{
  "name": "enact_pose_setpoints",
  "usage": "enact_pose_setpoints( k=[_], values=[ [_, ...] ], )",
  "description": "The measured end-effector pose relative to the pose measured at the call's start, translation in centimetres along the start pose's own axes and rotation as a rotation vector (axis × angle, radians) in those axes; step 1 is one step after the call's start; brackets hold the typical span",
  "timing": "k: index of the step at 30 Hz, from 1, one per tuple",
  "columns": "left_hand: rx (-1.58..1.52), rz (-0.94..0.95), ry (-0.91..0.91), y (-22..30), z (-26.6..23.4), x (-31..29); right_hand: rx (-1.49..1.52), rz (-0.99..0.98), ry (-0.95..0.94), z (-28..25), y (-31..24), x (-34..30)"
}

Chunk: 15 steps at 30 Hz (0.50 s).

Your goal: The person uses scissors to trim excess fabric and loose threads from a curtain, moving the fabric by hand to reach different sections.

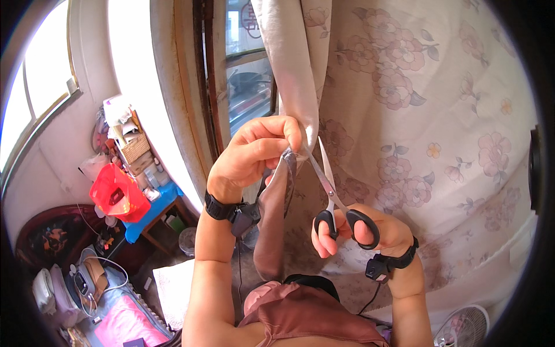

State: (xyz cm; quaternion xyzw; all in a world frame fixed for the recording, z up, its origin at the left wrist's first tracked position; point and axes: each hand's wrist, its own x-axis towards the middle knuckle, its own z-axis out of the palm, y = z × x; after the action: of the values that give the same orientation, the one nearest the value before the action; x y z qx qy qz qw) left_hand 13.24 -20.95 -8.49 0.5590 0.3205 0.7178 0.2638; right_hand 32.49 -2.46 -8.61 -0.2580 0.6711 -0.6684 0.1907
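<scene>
My left hand (251,147) is raised in front of the window, thumb and fingers pinched on the bunched edge of a pale floral curtain (399,115). A gathered strip of the curtain runs from above down to this pinch, and a folded length hangs below it. Some grey, thread-like material shows just under the fingertips. My right hand (384,228) holds scissors (330,194) by their black handles, thumb through one loop and fingers at the other. The blades point upward and stand apart. One blade tip is close to the left fingertips; whether it touches the cloth I cannot tell.
Behind the left hand is a window (248,87) with a dark frame. At left, a blue-covered table (167,199) bears a red bag (118,194), a basket and bottles. A bed (124,295) with a pink cloth lies lower left. A fan (462,327) stands lower right.
</scene>
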Motion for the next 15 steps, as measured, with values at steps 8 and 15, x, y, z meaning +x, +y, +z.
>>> enact_pose_setpoints(
  k=[8, 15],
  values=[
    [0.101, -0.008, 0.085, 0.49, 0.16, -0.33, -0.015, 0.050, -0.089, 0.26, -0.09, 0.21],
    [0.058, -0.028, 0.077, 0.77, 0.27, -0.56, 0.002, 0.038, -0.102, 0.26, 0.37, 0.52]
  ],
)
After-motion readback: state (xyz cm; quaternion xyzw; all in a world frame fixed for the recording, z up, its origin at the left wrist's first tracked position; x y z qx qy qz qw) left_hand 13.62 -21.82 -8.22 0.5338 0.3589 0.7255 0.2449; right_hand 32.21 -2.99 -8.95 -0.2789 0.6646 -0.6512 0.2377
